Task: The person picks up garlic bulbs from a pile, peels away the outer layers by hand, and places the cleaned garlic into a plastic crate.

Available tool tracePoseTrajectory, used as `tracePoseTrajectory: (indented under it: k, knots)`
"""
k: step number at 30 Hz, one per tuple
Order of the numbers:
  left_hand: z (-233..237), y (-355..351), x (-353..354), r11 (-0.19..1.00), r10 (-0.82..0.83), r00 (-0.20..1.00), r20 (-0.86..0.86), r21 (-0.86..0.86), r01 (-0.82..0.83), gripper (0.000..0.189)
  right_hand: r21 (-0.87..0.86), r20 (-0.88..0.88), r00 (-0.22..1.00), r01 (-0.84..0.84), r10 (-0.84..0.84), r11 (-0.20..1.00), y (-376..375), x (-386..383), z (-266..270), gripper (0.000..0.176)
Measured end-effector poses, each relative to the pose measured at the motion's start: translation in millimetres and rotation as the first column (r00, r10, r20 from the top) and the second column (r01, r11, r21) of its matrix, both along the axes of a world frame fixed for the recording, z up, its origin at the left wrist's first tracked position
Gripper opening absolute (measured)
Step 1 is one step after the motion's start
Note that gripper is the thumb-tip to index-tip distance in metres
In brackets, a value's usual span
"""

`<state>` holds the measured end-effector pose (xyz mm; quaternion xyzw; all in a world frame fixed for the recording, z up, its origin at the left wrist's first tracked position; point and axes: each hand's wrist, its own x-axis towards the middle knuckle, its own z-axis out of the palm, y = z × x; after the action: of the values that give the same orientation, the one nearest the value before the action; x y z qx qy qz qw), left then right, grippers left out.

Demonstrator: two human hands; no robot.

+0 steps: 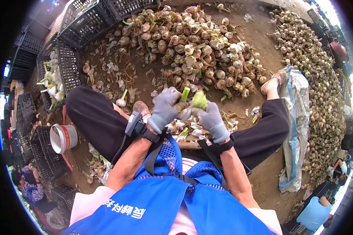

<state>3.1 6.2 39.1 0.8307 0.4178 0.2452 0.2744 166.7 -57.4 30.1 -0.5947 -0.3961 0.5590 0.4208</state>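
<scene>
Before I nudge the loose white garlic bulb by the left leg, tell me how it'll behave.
The bulb looks round, so it would probably roll. Its stem sticks out, so expect a curved, short roll. That stem looks straight, so probably fairly stiff.

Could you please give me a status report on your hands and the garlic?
Left hand gripping green stem; right hand holding leafy piece. Garlic pile ahead. Nothing blocking.
</scene>
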Motion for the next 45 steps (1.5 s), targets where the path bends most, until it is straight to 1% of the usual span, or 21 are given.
tracePoseTrajectory:
  k: [2, 6, 7, 8, 12, 13, 15, 18, 20, 21, 23, 24, 25, 28, 30, 33, 34, 35, 37, 41, 45]
  knots:
    - [1.5, -5.3, -2.1, 0.702, 0.283, 0.862, 0.422, -0.703, 0.114, 0.017, 0.213, 0.404, 0.913, -0.04, -0.051, 0.976, 9.3, 4.3, -13.4, 0.011]
    - [-1.5, -5.5, -4.2, 0.449, 0.571, 0.52, 0.635, -0.772, 0.449, 0.018, -0.14, 0.624, 0.701, -0.335, 0.346, 0.932, 5.8, -10.9, -55.1, 0.019]
    - [-26.3, -5.2, -3.3, 0.775, 0.33, 0.663, 0.672, -0.594, 0.217, 0.023, -0.097, 0.61, 0.693, -0.416, 0.384, 0.904, -3.8, -21.9, -55.2, 0.023]
    - [-9.1, -2.2, -1.8, 0.361, 0.754, 0.394, 0.526, -0.832, 0.421, 0.023, -0.048, 0.601, 0.681, -0.492, 0.419, 0.869, -8.7, -28.8, -54.8, 0.028]
    - [-52.4, 11.8, 0.2, 0.424, 0.877, 0.069, 0.476, -0.833, 0.356, 0.018, -0.036, -0.242, 0.897, -0.389, 0.37, 0.92, -9.3, -18.8, 5.6, 0.046]
    - [-53.1, 12.0, -4.7, 0.341, 0.908, 0.074, 0.413, -0.83, 0.441, 0.016, -0.164, -0.818, 0.572, -0.331, 0.06, 0.929, -1.2, -6.3, 28.0, 0.044]
    - [-46.4, 13.0, -1.5, 0.193, 0.963, 0.106, 0.249, -0.905, 0.378, 0.01, -0.106, -0.98, 0.177, -0.114, -0.085, 0.988, -0.7, 20.9, 34.9, 0.04]
    - [-39.3, 12.3, 0.9, 0.152, 0.974, 0.117, 0.193, -0.943, 0.297, 0.01, 0.004, -0.86, 0.477, 0.364, -0.183, 0.932, -1.0, 39.8, 38.5, 0.035]
    - [-35.2, 11.0, -0.8, 0.166, 0.977, 0.076, 0.198, -0.937, 0.307, 0.012, -0.124, -0.746, 0.566, 0.398, -0.35, 0.909, 3.6, 65.5, -9.8, 0.033]
    - [-37.0, 11.6, -2.5, 0.167, 0.973, 0.106, 0.203, -0.946, 0.28, 0.013, -0.128, -0.122, 0.991, 0.044, -0.06, 0.991, 1.9, 83.0, -55.9, 0.033]
    - [-44.9, 14.8, -2.1, 0.181, 0.963, 0.157, 0.217, -0.959, 0.217, 0.013, -0.534, 0.635, 0.566, -0.17, 0.526, 0.828, 6.0, 66.9, -63.2, 0.034]
    - [-44.0, 15.9, -2.9, 0.188, 0.963, 0.151, 0.223, -0.958, 0.215, 0.013, -0.673, 0.679, 0.326, -0.08, 0.658, 0.735, 12.1, 30.6, -38.0, 0.035]
    - [-43.5, 14.5, -4.8, 0.242, 0.946, 0.181, 0.268, -0.958, 0.153, 0.012, -0.543, 0.74, 0.394, -0.129, 0.545, 0.83, 11.2, 19.3, -39.0, 0.039]
    - [-21.0, 10.9, 1.5, 0.401, 0.887, 0.327, 0.326, -0.895, -0.195, 0.011, 0.096, 0.64, 0.763, -0.198, 0.092, 0.976, 21.6, -7.6, 4.9, 0.029]
    - [-29.9, 10.0, 0.0, 0.635, 0.713, 0.551, 0.433, -0.732, -0.246, 0.009, 0.11, 0.655, 0.753, -0.185, 0.069, 0.977, 33.9, -16.7, 10.6, 0.027]
    - [-22.1, 10.1, -4.8, 0.614, 0.722, 0.529, 0.446, -0.766, -0.192, 0.009, -0.013, 0.434, 0.893, -0.13, 0.123, 0.991, 38.4, -8.8, -23.3, 0.026]
    - [-27.1, 10.3, -16.4, 0.587, 0.743, 0.419, 0.521, -0.809, -0.035, 0.009, -0.163, 0.16, 0.977, -0.112, 0.138, 0.98, 40.5, -6.3, -49.1, 0.027]
    - [-35.9, 10.3, -23.5, 0.559, 0.788, 0.181, 0.589, -0.807, 0.191, 0.01, -0.213, 0.747, 0.591, -0.219, 0.303, 0.952, 35.7, -9.2, -76.0, 0.026]
    - [-22.8, 14.3, -39.8, 0.565, 0.819, -0.128, 0.559, -0.749, 0.347, 0.013, -0.605, 0.69, 0.269, -0.297, 0.672, 0.739, 25.6, -21.7, -81.0, 0.025]
    - [42.2, 27.9, -117.9, 0.767, 0.602, -0.055, 0.796, -0.558, 0.318, 0.018, 0.072, 0.563, 0.769, -0.409, 0.301, 0.91, 31.3, -19.8, -107.3, 0.03]
    - [172.0, 10.1, -209.6, 0.823, 0.534, -0.246, 0.809, -0.564, -0.067, 0.019, -0.03, 0.463, 0.846, -0.283, 0.264, 0.959, 54.4, -9.9, -76.8, 0.022]
